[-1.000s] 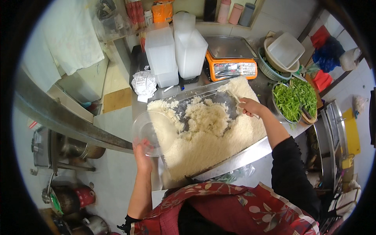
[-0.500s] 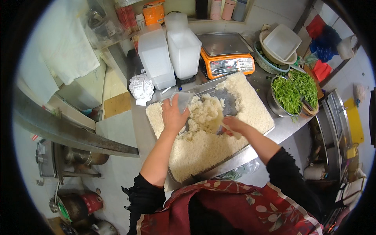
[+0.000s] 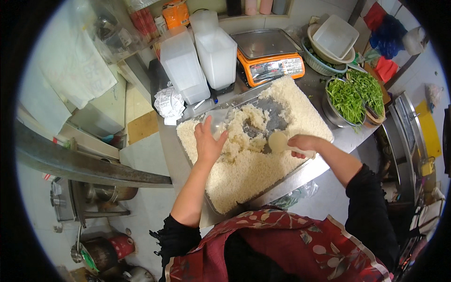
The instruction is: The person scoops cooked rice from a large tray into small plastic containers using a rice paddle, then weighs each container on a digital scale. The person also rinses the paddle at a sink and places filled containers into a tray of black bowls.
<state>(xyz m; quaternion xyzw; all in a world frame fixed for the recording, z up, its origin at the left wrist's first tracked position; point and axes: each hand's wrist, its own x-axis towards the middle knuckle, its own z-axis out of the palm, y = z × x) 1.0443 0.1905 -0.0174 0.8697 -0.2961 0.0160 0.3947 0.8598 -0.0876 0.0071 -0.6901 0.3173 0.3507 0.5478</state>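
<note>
The clear bowl [image 3: 217,120] sits in the left hand [image 3: 209,144], tilted over the left part of the tray, its side against the spread fingers and its mouth toward the heaped rice [image 3: 242,181]. Whether its rim touches the rice is hard to tell. The right hand [image 3: 303,145] closes around the handle of a pale paddle [image 3: 278,141]; the round head points left, above the rice near the tray's middle, apart from the bowl.

Rice covers most of the tray [image 3: 278,123], thick along the near side and the right, with a bare grey patch showing beyond the paddle. Just past the far rim stand the white plastic tubs [image 3: 184,70] and the orange scale [image 3: 276,69], with crumpled paper [image 3: 169,104] near the far left corner. A strip of steel table [image 3: 321,159] shows along the near right edge, and more of it lies between the tray and the bowl of greens [image 3: 345,101].

The left forearm reaches up from the lower edge — wrist nearly straight, back of the hand upward, thumb apart from the fingers. The right forearm slants in from the lower right, with the handle's end jutting from the fist.
</note>
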